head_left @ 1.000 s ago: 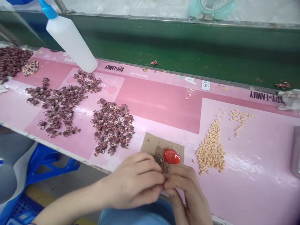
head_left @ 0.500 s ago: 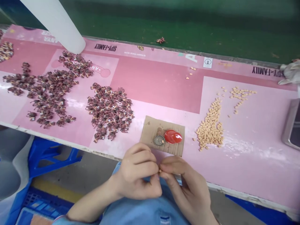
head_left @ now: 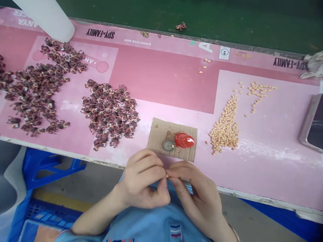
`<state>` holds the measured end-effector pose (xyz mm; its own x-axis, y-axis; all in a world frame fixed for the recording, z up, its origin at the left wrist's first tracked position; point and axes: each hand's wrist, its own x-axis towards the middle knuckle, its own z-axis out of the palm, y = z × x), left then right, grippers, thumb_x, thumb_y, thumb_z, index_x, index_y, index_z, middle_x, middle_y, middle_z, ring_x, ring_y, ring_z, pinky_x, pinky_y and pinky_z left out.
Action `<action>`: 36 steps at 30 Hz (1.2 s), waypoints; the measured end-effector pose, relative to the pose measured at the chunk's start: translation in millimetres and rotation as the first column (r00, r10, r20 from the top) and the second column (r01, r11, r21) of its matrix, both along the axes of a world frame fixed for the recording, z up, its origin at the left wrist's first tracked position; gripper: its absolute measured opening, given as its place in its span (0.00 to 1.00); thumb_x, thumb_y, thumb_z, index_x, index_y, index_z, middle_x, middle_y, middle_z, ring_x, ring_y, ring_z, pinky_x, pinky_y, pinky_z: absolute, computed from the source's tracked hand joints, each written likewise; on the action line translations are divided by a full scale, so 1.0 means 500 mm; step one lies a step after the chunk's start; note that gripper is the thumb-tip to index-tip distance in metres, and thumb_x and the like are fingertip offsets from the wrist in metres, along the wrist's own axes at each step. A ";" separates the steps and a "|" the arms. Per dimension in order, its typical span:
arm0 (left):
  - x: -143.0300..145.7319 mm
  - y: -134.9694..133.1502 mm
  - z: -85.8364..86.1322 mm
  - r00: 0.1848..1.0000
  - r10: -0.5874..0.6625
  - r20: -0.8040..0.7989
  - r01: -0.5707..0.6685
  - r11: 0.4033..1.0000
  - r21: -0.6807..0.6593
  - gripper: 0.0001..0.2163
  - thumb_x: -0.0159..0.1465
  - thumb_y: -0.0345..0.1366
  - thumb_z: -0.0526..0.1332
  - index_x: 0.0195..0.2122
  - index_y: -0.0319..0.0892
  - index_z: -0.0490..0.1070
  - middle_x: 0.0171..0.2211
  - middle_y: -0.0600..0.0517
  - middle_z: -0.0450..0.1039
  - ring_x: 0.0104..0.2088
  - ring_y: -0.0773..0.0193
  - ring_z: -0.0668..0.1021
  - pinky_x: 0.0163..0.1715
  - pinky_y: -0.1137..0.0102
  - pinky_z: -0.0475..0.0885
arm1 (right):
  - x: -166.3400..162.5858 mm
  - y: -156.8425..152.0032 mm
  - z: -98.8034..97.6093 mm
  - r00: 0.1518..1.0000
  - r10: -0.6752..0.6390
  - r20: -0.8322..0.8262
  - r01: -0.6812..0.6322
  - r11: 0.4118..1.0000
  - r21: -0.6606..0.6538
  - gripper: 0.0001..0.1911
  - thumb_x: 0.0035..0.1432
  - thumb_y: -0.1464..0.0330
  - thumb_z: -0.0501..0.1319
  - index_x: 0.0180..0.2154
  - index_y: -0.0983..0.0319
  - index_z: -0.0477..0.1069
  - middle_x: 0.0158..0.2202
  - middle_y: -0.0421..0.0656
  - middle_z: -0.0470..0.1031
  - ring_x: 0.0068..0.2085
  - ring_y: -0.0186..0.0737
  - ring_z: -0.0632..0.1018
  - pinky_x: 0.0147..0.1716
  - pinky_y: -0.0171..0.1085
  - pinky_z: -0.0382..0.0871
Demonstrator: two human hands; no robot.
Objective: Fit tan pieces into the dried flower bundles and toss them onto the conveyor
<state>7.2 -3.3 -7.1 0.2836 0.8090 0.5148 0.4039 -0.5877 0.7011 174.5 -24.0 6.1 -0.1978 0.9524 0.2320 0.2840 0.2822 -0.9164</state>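
My left hand and my right hand meet fingertip to fingertip just in front of the table's near edge, both pinched on one tiny tan piece. Right behind them a small cardboard square lies on the pink mat. It carries a red cap and a round metal part. A heap of tan pieces lies to the right of the cardboard. Dark maroon pieces with yellow bits are piled to its left.
More maroon pieces spread over the far left of the mat. A white bottle leans in at the top left. A metal tray edge shows at the right. A green surface runs behind the mat. Blue plastic sits below the table.
The view has tilted down and the table has slid up in the picture. My hands have drawn back from the cardboard toward my body, still pinched together.
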 end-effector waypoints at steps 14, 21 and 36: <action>0.008 0.005 -0.002 1.000 0.025 0.000 -0.025 0.999 0.033 0.09 0.53 0.21 0.56 0.30 0.44 0.65 0.22 0.55 0.71 0.23 0.66 0.69 0.25 0.70 0.73 | -0.001 0.007 -0.003 0.999 -0.034 -0.009 0.033 0.999 -0.039 0.06 0.65 0.74 0.62 0.40 0.57 0.75 0.32 0.39 0.84 0.31 0.35 0.85 0.31 0.28 0.80; 0.007 0.009 -0.006 0.999 0.041 0.007 -0.042 0.998 0.048 0.09 0.53 0.22 0.56 0.30 0.43 0.66 0.22 0.55 0.71 0.22 0.67 0.70 0.26 0.71 0.74 | -0.004 0.006 -0.007 0.997 -0.043 -0.062 0.039 0.998 -0.058 0.07 0.65 0.74 0.63 0.43 0.57 0.75 0.35 0.40 0.85 0.32 0.35 0.85 0.33 0.27 0.81; 0.006 0.013 0.000 0.999 0.039 0.017 -0.040 0.997 0.062 0.09 0.51 0.23 0.54 0.29 0.44 0.65 0.21 0.56 0.70 0.21 0.68 0.69 0.27 0.72 0.75 | 0.001 0.018 0.000 0.999 -0.044 -0.019 0.044 0.999 0.001 0.07 0.64 0.76 0.63 0.37 0.58 0.74 0.30 0.39 0.82 0.29 0.34 0.83 0.31 0.29 0.80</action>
<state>10.0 3.3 -7.0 0.2437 0.7854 0.5690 0.4170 -0.6145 0.6697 175.1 -15.0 6.2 -0.1509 0.9599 0.2363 0.2785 0.2706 -0.9215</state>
